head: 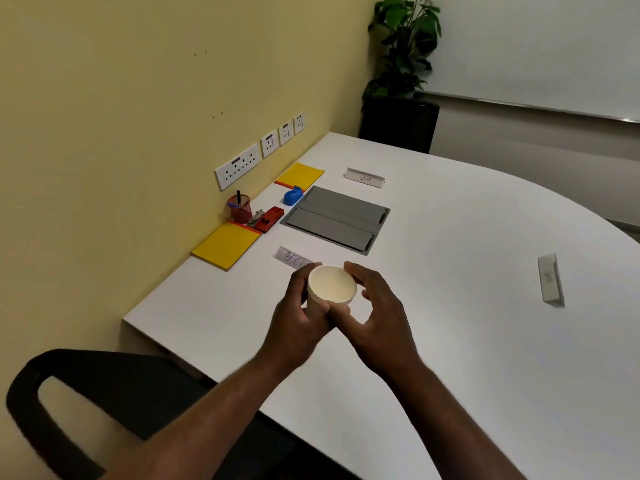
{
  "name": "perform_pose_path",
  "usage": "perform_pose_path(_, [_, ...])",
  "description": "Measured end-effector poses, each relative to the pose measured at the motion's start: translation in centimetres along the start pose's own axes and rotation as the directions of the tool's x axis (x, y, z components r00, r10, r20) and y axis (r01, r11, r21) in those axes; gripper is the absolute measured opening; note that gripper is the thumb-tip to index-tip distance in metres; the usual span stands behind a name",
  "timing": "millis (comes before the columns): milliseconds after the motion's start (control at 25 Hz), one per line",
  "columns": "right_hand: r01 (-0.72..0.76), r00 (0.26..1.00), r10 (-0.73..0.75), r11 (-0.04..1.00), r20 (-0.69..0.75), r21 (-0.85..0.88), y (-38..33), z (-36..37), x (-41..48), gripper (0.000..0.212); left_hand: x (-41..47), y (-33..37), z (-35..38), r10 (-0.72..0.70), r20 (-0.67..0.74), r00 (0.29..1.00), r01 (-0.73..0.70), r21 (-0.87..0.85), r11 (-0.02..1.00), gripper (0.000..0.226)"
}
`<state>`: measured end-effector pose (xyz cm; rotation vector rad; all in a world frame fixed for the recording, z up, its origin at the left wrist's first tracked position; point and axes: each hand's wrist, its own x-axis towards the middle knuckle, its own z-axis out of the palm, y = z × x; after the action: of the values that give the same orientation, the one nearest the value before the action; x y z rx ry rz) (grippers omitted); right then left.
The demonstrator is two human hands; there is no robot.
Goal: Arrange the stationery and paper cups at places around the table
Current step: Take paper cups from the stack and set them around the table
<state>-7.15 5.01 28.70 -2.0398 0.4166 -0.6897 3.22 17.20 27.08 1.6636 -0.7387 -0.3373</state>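
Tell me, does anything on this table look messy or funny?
Mostly tidy. The stationery, a red stapler, blue punch and pen pot, sits bunched by the wall between two yellow pads, not at any place. The paper cup is in both hands. Nothing looks spilled or broken.

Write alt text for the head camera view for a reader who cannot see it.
Two bare hands, left hand and right hand, hold an upright white paper cup above a white table. Near the wall lie two yellow notepads, a red pen holder, staplers and three name cards.
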Motion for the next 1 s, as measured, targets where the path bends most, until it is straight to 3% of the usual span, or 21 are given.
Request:
perform_pose_path(200, [-0.025, 0.996, 0.027, 0.999, 0.079, -0.035, 5.6, -6.1, 3.9, 0.078, 2.3, -0.6, 9.1, -0.049, -0.056, 0.997, 0.050, 0.004, 0.999, 0.084])
perform_pose_path(400, [-0.015, 0.983, 0.017, 1.000, 0.184, -0.015, 8.1, -9.5, 5.9, 0.079, 3.5, -0.5, 13.4, -0.070, -0.143, 0.987, 0.072, 0.009, 0.997, 0.082])
perform_pose_path(1000, [-0.022, 0.972, 0.031, 0.999, 0.233, -0.040, 12.6, -10.4, 11.2, 0.078, 8.8, -3.9, 15.7, -0.108, -0.124, 0.986, 0.107, -0.012, 0.994, 0.081])
